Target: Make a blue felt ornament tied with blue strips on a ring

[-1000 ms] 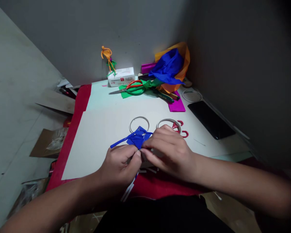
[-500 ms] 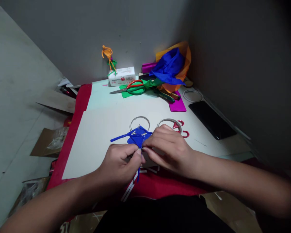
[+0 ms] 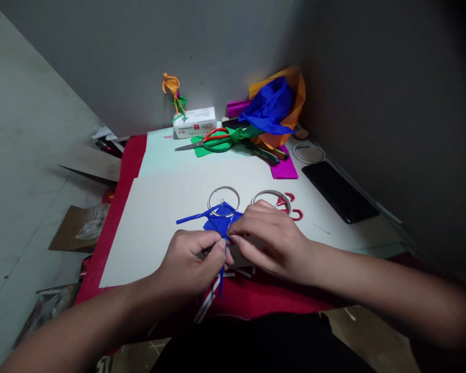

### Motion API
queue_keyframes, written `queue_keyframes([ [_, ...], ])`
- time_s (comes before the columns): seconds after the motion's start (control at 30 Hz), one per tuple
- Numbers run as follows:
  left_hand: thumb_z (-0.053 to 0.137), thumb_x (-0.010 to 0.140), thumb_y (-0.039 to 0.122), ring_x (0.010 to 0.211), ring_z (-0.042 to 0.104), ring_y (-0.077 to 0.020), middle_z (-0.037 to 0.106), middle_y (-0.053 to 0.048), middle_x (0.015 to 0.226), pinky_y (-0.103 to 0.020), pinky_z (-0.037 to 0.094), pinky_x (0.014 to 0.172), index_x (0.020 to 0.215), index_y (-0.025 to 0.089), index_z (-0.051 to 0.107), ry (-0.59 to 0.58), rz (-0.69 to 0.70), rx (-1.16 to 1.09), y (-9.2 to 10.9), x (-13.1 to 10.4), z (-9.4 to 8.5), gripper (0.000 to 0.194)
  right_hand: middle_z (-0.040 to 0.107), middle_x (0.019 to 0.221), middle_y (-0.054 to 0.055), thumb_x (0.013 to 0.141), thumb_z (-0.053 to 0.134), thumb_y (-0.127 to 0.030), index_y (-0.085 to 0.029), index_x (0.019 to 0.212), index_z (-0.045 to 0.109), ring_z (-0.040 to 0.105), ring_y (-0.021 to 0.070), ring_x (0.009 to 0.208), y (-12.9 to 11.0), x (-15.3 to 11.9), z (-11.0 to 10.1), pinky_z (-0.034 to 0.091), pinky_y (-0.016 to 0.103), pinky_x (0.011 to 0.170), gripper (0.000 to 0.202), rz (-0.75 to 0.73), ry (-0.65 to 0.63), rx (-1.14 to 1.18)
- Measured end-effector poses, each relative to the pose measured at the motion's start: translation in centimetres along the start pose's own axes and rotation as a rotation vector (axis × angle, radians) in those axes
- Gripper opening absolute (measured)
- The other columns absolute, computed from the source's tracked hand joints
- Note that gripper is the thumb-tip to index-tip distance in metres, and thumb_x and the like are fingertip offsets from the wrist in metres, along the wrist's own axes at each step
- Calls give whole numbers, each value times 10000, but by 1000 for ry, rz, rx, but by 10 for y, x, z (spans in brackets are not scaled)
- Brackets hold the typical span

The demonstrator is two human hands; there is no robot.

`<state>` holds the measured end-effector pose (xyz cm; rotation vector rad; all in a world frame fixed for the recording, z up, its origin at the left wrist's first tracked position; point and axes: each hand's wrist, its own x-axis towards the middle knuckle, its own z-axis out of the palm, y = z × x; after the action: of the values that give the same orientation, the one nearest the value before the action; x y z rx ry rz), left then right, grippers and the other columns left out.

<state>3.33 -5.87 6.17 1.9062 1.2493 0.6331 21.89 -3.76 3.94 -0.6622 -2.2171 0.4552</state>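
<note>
Between my hands is a blue paper-wrapped wire figure (image 3: pixel 218 224), with a small bare wire loop at its top, one arm reaching left and thin legs hanging down. My left hand (image 3: pixel 199 257) pinches it at the waist between thumb and index finger. The fingertips of my right hand (image 3: pixel 270 235) are closed on the same spot from the right, and they cover its other arm. Just beyond the figure lies a tape ring (image 3: pixel 224 187). A second tape ring (image 3: pixel 271 192) with red-handled scissors (image 3: pixel 296 214) lies behind my right hand.
An orange wire figure (image 3: pixel 172 85) stands on a white box (image 3: pixel 195 123) at the back. Green-and-red scissors (image 3: pixel 217 140), pliers (image 3: pixel 270 155) and crumpled coloured paper (image 3: pixel 272 106) lie beside it. A black phone (image 3: pixel 339 191) rests at right. White strips (image 3: pixel 207 303) lie by the red front edge.
Both hands stay at the figure's waist with only slight finger movement. The figure's left-pointing arm has risen a little, and the hanging leg end sits slightly lower.
</note>
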Motion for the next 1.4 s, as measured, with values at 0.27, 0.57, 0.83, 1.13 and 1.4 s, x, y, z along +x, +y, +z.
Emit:
queue_keyframes([
  [0.27, 471, 799, 126, 505, 555, -79, 625, 9, 530, -163, 418, 518, 581, 133, 644, 7, -5, -2, 0, 1, 0, 278, 635, 743, 40, 844, 506, -135, -120, 878, 607, 537, 138, 708, 1, 0, 0, 370, 314, 700, 108, 67, -25, 56],
  [0.57, 477, 806, 124, 525, 584, -96, 639, -6, 548, -185, 440, 540, 594, 133, 643, 46, 42, -23, 0, 0, 2, 269, 636, 761, 32, 874, 524, -170, -143, 905, 588, 543, 140, 724, -2, -3, 2, 379, 312, 705, 76, 53, 16, -2],
  [0.83, 472, 823, 130, 512, 578, -95, 625, 2, 535, -188, 433, 527, 599, 141, 642, 37, 49, -1, 2, -1, 0, 281, 568, 992, 64, 740, 707, -215, -190, 995, 515, 522, 191, 954, -2, 1, -1, 417, 342, 827, 320, 220, 266, 120],
  [1.13, 483, 817, 129, 522, 588, -107, 649, -18, 567, -205, 448, 552, 636, 135, 655, 101, 175, 81, -6, -2, 7, 250, 631, 793, -13, 732, 691, -140, -211, 1090, 438, 632, 117, 687, 1, 6, 3, 509, 263, 680, 444, 756, 76, 1055],
  [1.4, 555, 776, 189, 521, 556, -111, 631, -5, 568, -208, 451, 517, 650, 150, 660, 50, 88, 46, -5, -2, 3, 168, 653, 803, 0, 733, 683, -136, -191, 1016, 496, 643, 116, 706, 3, 7, 0, 520, 249, 683, 344, 737, 126, 1011],
])
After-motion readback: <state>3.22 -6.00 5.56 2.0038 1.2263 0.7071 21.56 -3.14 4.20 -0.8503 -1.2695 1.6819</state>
